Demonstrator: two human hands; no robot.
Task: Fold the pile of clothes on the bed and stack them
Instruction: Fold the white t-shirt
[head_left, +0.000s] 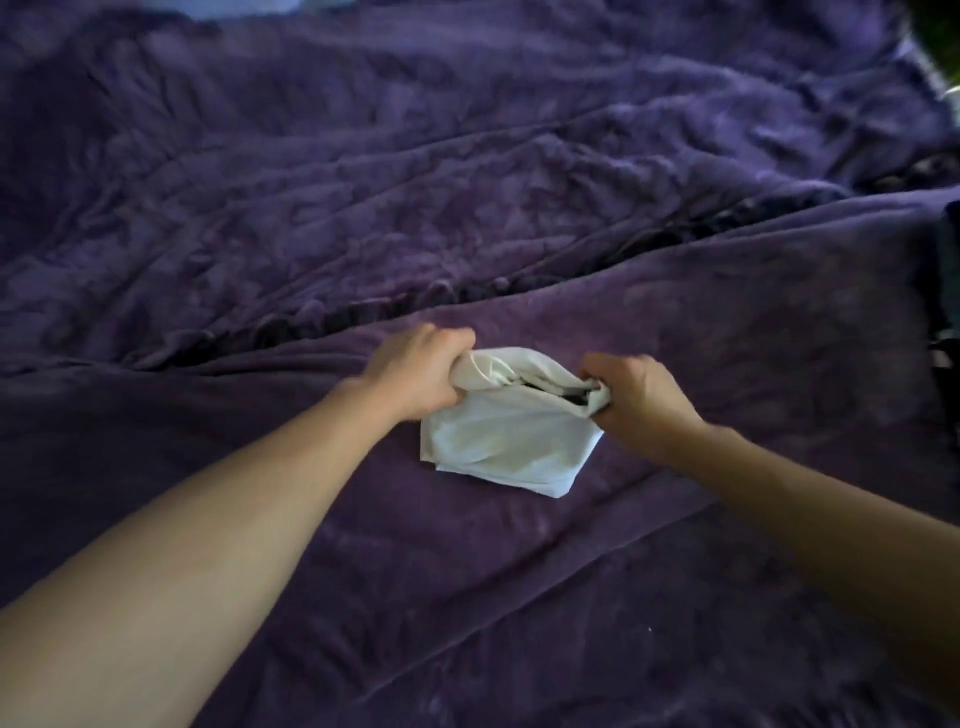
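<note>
Cloth (511, 441), white and folded into a rough square, lies on the near half of the bed (727, 597), about mid-width. Its near layers rest flat on the cover, with stacked edges showing at the near right corner. Its far edge is bunched and raised off the cover between the two hands.

The left hand (421, 371) grips the far left corner in a fist, knuckles up; its fingertips are curled under the fabric and hidden. The right hand (636, 397) grips the far right corner the same way, fingers closed round a wad of cloth, so the thumb is hard to make out. Between the hands the top fold gapes, and a dark strip (563, 396) shows inside; whether it is shadow or another layer cannot be told.

Both forearms reach in from the near edge, bare and cut off by the frame.

A purple blanket (363, 182) covers the bed, smooth near, rumpled far, with a dark crease running across from the left up to the right. At the right edge a dark shape (949, 291) is cut off and unreadable. A pale patch (244, 6) at the far left is blurred and cropped.
</note>
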